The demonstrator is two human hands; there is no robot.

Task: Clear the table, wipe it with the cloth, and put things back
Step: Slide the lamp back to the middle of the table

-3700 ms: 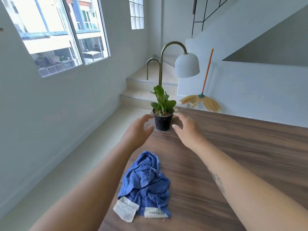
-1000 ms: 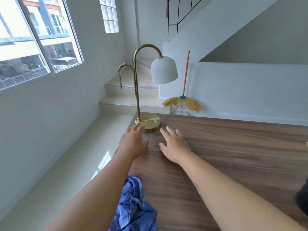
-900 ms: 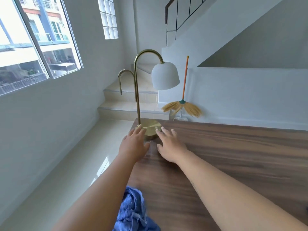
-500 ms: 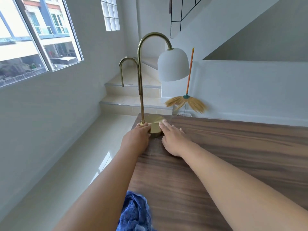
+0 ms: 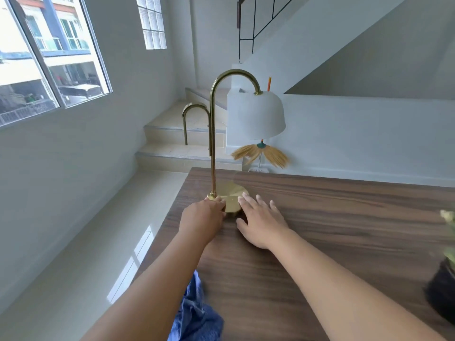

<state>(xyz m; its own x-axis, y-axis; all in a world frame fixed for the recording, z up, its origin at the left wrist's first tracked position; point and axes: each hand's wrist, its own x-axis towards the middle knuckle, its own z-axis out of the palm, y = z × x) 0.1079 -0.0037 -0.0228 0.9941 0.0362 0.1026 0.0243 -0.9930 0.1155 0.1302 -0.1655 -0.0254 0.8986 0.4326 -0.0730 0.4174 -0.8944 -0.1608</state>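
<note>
Both of our hands are at the foot of the brass gooseneck lamp point(image 5: 213, 143). Our left hand point(image 5: 200, 219) has its fingers curled over the near left rim of the lamp's round gold base point(image 5: 232, 196), right beside the foot of the stem, and grips it; our right hand point(image 5: 262, 223) lies low over the dark wood-grain table point(image 5: 332, 217), its fingers straight and slightly spread, with the fingertips point(image 5: 242, 199) touching the near right edge of that base. The lamp stands upright near the far left corner of the table; its white dome shade point(image 5: 256, 114) hangs to the right of the stem, above the table's far edge. Nearer to us, a crumpled blue cloth point(image 5: 197, 316) lies by the table's left edge, partly hidden under our left forearm; at the right border a black plant pot point(image 5: 442, 294) sits on the table, blurred and cut off. Beyond the table, a straw broom with an orange handle point(image 5: 270, 155) stands against the white wall, half hidden behind the shade; pale tiled steps point(image 5: 172, 134) rise to its left, and a large window point(image 5: 49, 57) fills the left wall.
</note>
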